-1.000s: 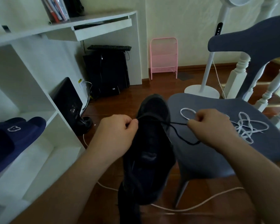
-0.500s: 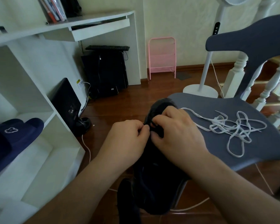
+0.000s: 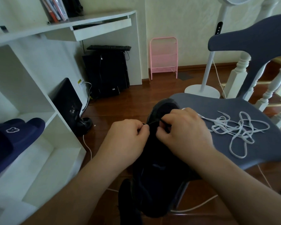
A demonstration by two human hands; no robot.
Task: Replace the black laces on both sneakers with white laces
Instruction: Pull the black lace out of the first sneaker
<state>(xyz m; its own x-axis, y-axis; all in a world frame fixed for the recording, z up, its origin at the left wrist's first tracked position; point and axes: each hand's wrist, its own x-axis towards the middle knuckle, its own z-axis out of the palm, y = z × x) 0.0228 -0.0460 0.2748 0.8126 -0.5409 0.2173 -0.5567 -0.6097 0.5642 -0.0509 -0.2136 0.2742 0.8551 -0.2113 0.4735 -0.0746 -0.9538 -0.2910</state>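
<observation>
A black sneaker (image 3: 159, 172) stands toe-up against the front edge of the grey chair seat (image 3: 206, 103), between my two hands. My left hand (image 3: 128, 140) pinches the black lace (image 3: 152, 122) at the sneaker's left side. My right hand (image 3: 185, 129) lies over the upper eyelets, its fingertips pinching the same black lace. A tangle of white laces (image 3: 237, 129) lies loose on the chair seat to the right of my right hand. Something dark (image 3: 126, 200) shows below the sneaker near my lap; I cannot tell what it is.
A white shelf unit (image 3: 39, 143) at left holds a navy slipper (image 3: 15, 138). A monitor (image 3: 66, 103), a computer tower (image 3: 105, 72), a pink rack (image 3: 164, 57) and a white fan stand (image 3: 203, 91) occupy the wooden floor. White cables run under the chair; banisters (image 3: 240, 75) stand right.
One second ago my hands were apart, pulling the black lace taut sideways. They have since come together over the upper eyelets, and the white laces show uncovered on the seat.
</observation>
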